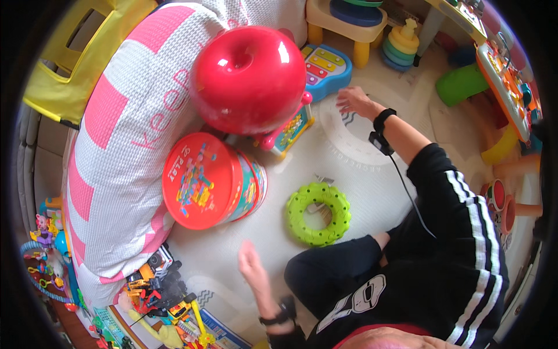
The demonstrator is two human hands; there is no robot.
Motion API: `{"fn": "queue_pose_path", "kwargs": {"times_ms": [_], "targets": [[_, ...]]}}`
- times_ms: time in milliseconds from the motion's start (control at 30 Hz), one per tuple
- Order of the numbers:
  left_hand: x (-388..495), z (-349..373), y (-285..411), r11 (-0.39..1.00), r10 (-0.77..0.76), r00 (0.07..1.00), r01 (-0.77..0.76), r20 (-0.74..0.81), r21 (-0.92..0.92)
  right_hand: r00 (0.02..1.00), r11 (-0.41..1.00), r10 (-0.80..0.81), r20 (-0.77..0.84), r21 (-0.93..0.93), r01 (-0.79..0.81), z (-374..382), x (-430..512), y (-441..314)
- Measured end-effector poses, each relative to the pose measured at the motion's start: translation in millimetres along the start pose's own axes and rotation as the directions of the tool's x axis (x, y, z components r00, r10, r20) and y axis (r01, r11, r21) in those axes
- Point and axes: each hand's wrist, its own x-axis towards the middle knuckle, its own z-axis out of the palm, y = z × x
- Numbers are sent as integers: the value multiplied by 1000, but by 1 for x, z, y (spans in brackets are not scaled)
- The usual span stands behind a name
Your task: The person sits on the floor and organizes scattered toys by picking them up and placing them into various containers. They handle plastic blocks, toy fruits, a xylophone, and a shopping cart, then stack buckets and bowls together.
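Note:
My right hand (355, 101) hovers above the play mat, fingers apart with nothing seen in it, close to a blue toy xylophone (328, 65). Edge-on and blurred, my left hand (253, 264) is raised over the mat with no object visible in it. Between the two hands, a light green ring toy with a bumpy rim (296, 209) lies flat in front of my bent leg. A round red tub with a printed lid (192, 192) stands left of the ring. Beyond it, a large glossy red inflated ball (248, 91) rests by a small activity toy with pink knobs (294, 131).
A long pink-and-white cushion (109, 148) borders the left side. Toy vehicles (161, 283) are heaped at lower left. A yellow stacking-ring toy (402, 41) and a small stool (348, 22) stand at the back. A cable (405, 187) hangs from my right wrist.

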Motion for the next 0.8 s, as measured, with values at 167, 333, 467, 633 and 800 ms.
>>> {"fn": "queue_pose_path", "kwargs": {"times_ms": [167, 333, 467, 633, 800], "targets": [[-63, 68, -6, 590, 286, 916, -399, 280, 702, 944, 949, 86, -318, 314, 19, -13, 57, -8], [-55, 78, -9, 777, 182, 983, -168, 40, 607, 984, 975, -178, -26, 131, 180, -32, 72, -7], [-55, 79, -5, 777, 156, 988, -129, 10, 616, 997, 942, 35, -70, 334, -10, -46, 43, -10], [-58, 76, -5, 759, 190, 982, -145, -2, 635, 983, 992, -55, -178, 106, 74, -81, -41, -30], [-62, 69, -9, 755, 182, 983, -146, 10, 639, 985, 970, -165, -47, -187, 154, -131, -136, -45]]}}
